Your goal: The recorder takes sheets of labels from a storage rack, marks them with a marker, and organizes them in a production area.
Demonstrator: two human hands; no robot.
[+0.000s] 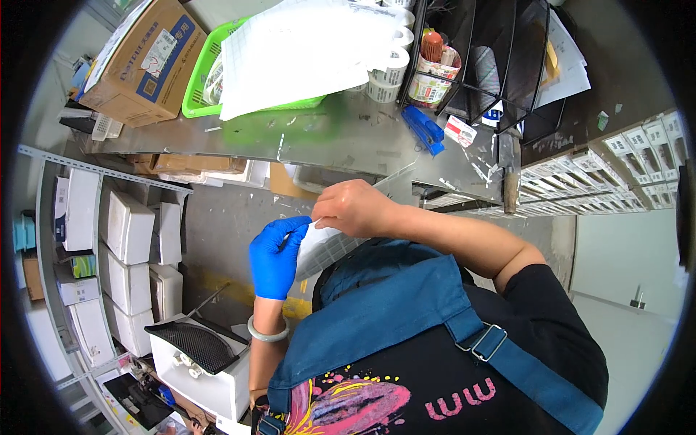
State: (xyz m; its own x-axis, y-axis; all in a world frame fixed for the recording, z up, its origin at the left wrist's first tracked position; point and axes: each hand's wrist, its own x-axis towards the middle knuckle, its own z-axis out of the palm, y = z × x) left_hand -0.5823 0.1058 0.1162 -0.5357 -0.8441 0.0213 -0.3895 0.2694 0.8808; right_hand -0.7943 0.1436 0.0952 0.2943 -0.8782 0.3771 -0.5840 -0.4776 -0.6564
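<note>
My left hand (277, 258), in a blue disposable glove, pinches the left edge of a thin sheet (329, 253) between thumb and fingers. The sheet is translucent with a grid pattern, and its corner by the fingertips looks white. My right hand (350, 209) is bare and grips the same sheet's upper edge, its fingertips right beside the gloved ones. Part of the sheet shows beyond my right wrist, towards the table. It is held in the air before my apron (391, 304), short of the table's front edge. My right palm hides the sheet's middle.
On the metal table (326, 136) are white papers (304, 54) over a green basket (198, 89), label rolls (389, 76), a blue stapler (424, 130), a black wire rack (467, 81) and a cardboard box (147, 65). Shelves with white foam boxes (128, 228) stand left.
</note>
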